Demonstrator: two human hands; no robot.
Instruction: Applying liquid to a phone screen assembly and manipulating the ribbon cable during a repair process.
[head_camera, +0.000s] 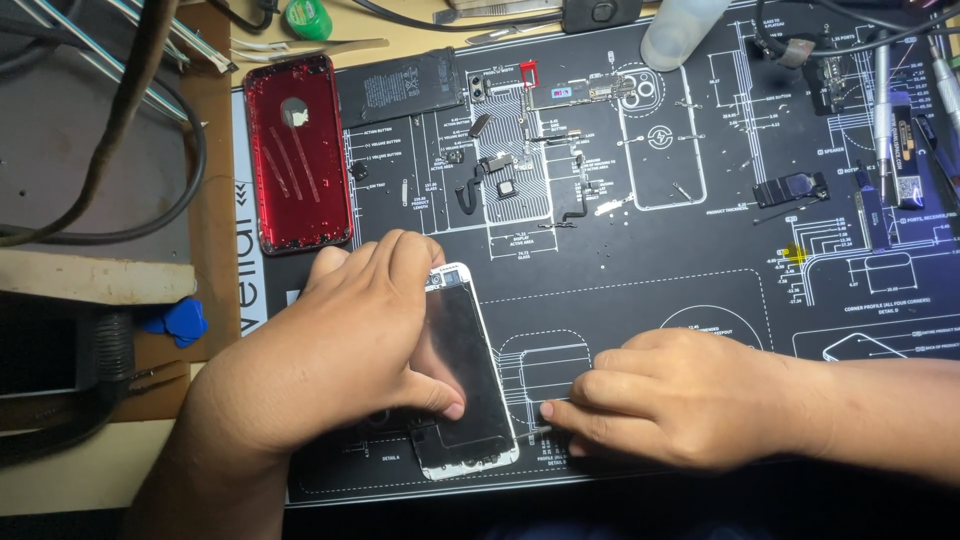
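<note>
A white-framed phone screen panel (468, 400) lies on the black repair mat (700, 260), near its front edge. My left hand (340, 350) covers the panel's left side, thumb pressed on the dark glass. My right hand (670, 395) rests on the mat just right of the panel, fingers pinched on a thin tool whose tip touches the panel's right edge; the tool itself is barely visible.
A red phone back housing (298, 150) lies at the mat's far left, a black battery (402, 88) beside it. Small loose parts and flex cables (530, 130) are spread over the mat's middle. Blue picks (178, 320) sit left; tools and pens (890, 120) at right.
</note>
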